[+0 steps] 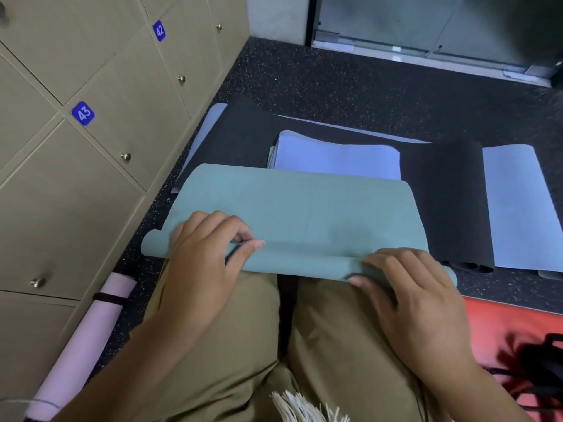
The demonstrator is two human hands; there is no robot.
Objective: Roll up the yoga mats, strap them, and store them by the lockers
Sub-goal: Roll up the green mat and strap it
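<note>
Head view: left hand [202, 254] and right hand [408, 287] both curl fingers round the rolled near edge of the green mat [300, 214], lying on the floor just past the knees. Pink rolled mat [88, 327], strapped, lies against the lockers [91, 166].

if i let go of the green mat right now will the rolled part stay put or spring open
The green mat looks thin and floppy, draping flat ahead, so it probably loosens slowly. The left hand and right hand both pinch the roll, which suggests it needs holding. No strap is on it yet.
</note>
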